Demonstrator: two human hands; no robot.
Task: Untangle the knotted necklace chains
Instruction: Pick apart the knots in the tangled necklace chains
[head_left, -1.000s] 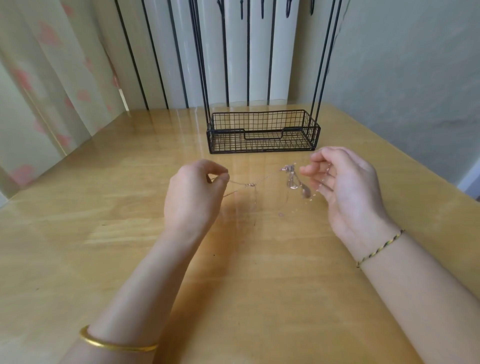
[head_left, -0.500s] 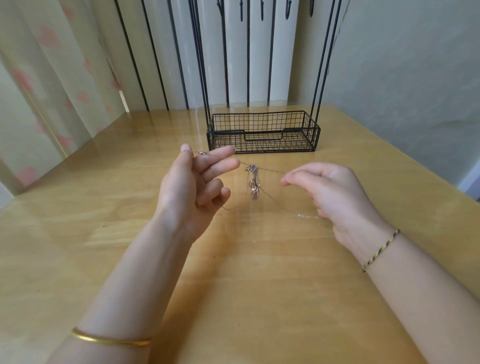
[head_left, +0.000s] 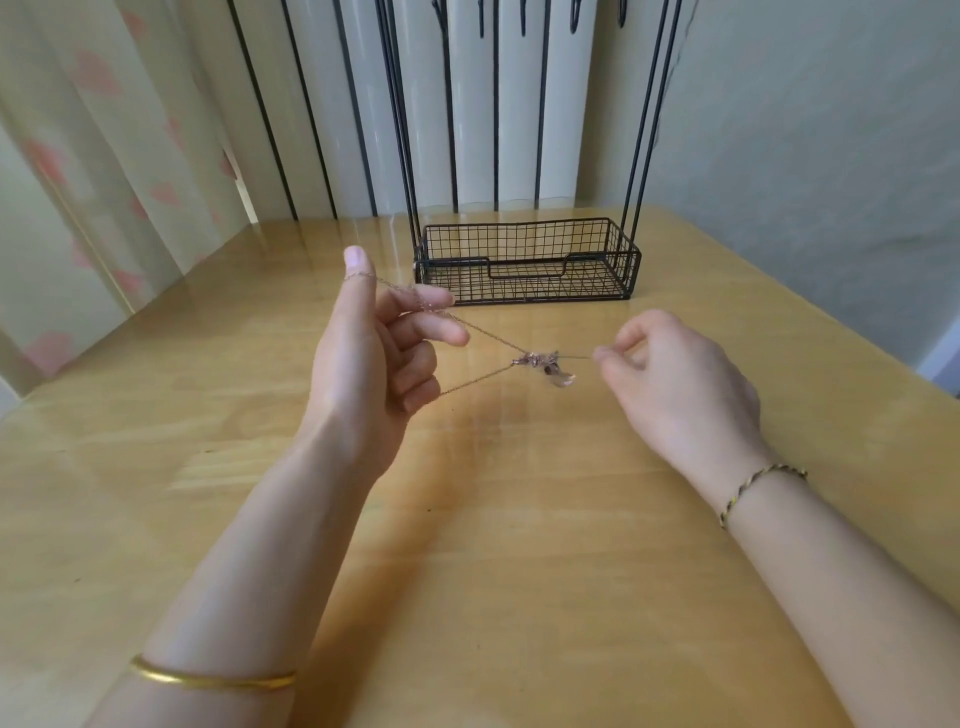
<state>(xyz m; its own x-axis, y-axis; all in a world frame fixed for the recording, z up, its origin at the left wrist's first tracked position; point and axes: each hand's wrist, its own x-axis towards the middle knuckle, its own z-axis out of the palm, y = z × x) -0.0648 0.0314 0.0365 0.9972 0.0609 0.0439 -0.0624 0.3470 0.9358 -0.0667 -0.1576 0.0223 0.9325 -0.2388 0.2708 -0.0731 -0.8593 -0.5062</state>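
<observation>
Far left: one pale curtain (head_left: 104, 156) printed with pink hearts. Near left: one gold bangle (head_left: 208, 678) round the left wrist. Two hands above one glossy wooden table (head_left: 519, 571).

Left hand (head_left: 363, 364) turned palm to the right, thumb upright, index and middle fingers stretched rightward, ring and little fingers curled in. Necklace chains (head_left: 483, 330) hooked round the thumb, laid across the index finger and caught again at the curled lower fingers, which hide where the lower strand ends. Two taut strands counted from there, slanting together into one knot (head_left: 535, 358) held in the air between the hands, with one clear pendant (head_left: 562, 380) just under it. Number of chains inside the tangle: impossible to tell. One short strand leading on to the right.

Beyond the knot, on the far side of the table: one black wire basket (head_left: 524, 300), with thin black rods (head_left: 641, 130) rising from both ends, well apart from hands and chain.

Right hand (head_left: 675, 384), back upward, pinching that single strand between thumb and index fingertip, other fingers loosely curled beneath. One braided black-and-yellow bracelet (head_left: 758, 480) on the right wrist. Far right: plain grey-green wall (head_left: 805, 130).
</observation>
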